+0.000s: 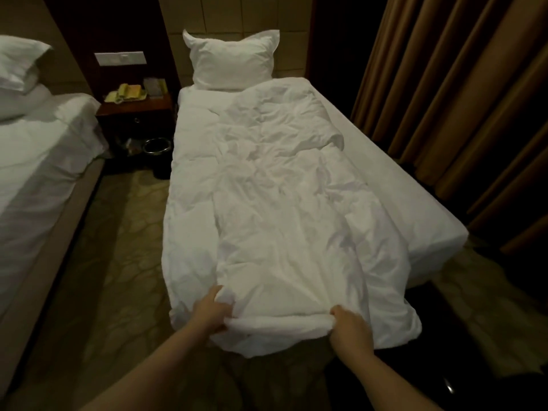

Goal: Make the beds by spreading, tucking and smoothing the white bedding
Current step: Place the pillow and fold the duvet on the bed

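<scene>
A crumpled white duvet [275,179] lies lengthwise on the single bed [415,185] in front of me, bunched toward the left so the sheeted mattress shows bare along the right side. A white pillow [232,59] stands upright against the headboard. At the foot end, my left hand [209,311] grips the duvet's rolled near edge, fingers curled round it. My right hand [350,327] grips the same edge further right. The duvet's near end hangs over the foot of the bed.
A second bed [38,161] with white bedding and a pillow [17,62] stands at left across a carpeted aisle [118,247]. A dark nightstand [133,111] with yellow items sits between the beds, a metal bin [155,145] below. Brown curtains [462,93] hang at right.
</scene>
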Available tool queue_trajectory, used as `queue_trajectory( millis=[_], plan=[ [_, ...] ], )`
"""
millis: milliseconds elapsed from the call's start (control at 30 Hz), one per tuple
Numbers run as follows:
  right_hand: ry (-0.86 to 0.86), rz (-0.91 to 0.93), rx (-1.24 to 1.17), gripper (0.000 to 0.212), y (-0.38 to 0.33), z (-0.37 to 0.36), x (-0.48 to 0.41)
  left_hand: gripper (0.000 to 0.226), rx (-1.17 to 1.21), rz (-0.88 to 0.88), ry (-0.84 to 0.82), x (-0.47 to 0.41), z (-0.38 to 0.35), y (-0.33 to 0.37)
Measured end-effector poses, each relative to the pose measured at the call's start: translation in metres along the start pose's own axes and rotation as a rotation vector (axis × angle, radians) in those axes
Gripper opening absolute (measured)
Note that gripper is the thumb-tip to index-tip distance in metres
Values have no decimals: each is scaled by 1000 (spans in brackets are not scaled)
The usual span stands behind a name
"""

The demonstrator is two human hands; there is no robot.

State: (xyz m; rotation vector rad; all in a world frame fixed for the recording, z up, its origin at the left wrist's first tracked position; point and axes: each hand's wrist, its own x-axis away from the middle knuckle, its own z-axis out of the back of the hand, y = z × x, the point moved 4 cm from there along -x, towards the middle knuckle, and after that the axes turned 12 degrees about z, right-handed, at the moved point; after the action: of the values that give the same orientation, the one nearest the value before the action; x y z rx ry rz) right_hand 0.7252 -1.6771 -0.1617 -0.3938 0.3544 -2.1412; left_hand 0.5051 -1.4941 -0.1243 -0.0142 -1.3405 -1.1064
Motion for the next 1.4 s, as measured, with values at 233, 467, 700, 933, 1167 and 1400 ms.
queue_trajectory(
  millis=[233, 467, 700, 933, 1167, 1400],
  plan=[
    [827, 7, 60, 21, -68, 272, -44, 6, 65, -747, -84, 126, -29, 114],
    [170, -211, -178, 31, -39, 54, 92, 48, -586, -570, -35, 59, -15, -12],
    [-7, -384, -25, 20, -90, -65, 155, 37, -811, -399, -84, 32, 66, -131],
    [300, -1055, -1346, 43, -167, -118, 170, 19, -871, -594, -230, 67, 76, -137],
    [194, -940, -1976, 33, -270, -151, 170, 20, -628, -519, -414, 61, 84, -167],
    [524, -946, -2159, 19, -237, -90, 117, 46, -409, -246, -336, 3, 107, -138]
  ],
)
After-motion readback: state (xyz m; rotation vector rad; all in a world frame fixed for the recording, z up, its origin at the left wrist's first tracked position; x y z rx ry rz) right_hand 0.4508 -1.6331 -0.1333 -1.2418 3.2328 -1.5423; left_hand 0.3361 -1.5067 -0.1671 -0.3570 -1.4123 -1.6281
